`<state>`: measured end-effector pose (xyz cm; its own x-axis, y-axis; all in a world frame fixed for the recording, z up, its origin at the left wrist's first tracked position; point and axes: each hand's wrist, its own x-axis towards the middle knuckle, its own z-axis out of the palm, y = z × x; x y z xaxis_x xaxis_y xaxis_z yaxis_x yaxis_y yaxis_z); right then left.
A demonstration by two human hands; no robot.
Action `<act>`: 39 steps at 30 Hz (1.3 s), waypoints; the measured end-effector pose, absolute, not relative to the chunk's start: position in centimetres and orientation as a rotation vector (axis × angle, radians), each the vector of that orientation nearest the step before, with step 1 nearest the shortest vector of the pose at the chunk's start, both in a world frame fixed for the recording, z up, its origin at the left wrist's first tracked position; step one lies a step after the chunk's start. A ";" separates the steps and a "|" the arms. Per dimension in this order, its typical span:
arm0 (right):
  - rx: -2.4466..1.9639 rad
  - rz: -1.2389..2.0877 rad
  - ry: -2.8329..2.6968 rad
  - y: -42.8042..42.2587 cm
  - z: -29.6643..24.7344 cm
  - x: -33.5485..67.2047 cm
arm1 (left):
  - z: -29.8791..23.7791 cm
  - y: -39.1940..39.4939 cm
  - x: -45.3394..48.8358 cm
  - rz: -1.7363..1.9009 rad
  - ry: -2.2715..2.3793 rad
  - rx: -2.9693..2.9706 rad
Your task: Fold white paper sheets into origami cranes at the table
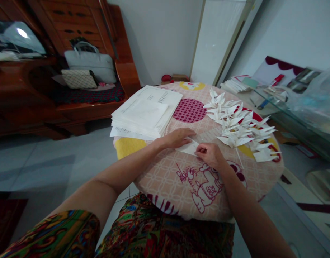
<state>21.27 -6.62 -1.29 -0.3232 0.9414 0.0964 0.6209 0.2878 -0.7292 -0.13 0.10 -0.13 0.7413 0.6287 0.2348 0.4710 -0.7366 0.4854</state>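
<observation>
A small folded white paper (190, 147) lies on the patterned round table (181, 186) in front of me. My left hand (178, 138) lies flat on its left part, fingers stretched out and pressing it down. My right hand (209, 154) is curled at its right edge, fingertips pinched on the paper. Behind and to the right sits a pile of several folded white paper cranes (241, 127).
A thick stack of white sheets (146, 114) lies at the table's back left. A wooden bench (81, 96) with bags (89, 66) stands to the left. A glass table (294, 104) with clutter is on the right. My colourful clothing (159, 233) fills the bottom.
</observation>
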 end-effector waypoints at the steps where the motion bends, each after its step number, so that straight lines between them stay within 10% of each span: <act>1: -1.402 0.822 -2.028 -6.7 -1.2 21.2 | -0.2 0.3 0.6 0.495 0.817 2.584; 28: -1.583 0.624 -2.095 -6.7 -0.4 21.1 | 0.2 -1.3 1.5 0.319 1.053 2.342; 39: -1.392 1.061 -1.669 -6.5 -0.7 21.2 | -0.8 -1.2 1.7 0.947 1.061 1.440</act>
<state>21.18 -6.47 -0.75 -0.1700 0.9853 0.0148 0.4046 0.0835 -0.9106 1.74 -1.18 -0.76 0.2902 0.9570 0.0074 0.1156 -0.0427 0.9924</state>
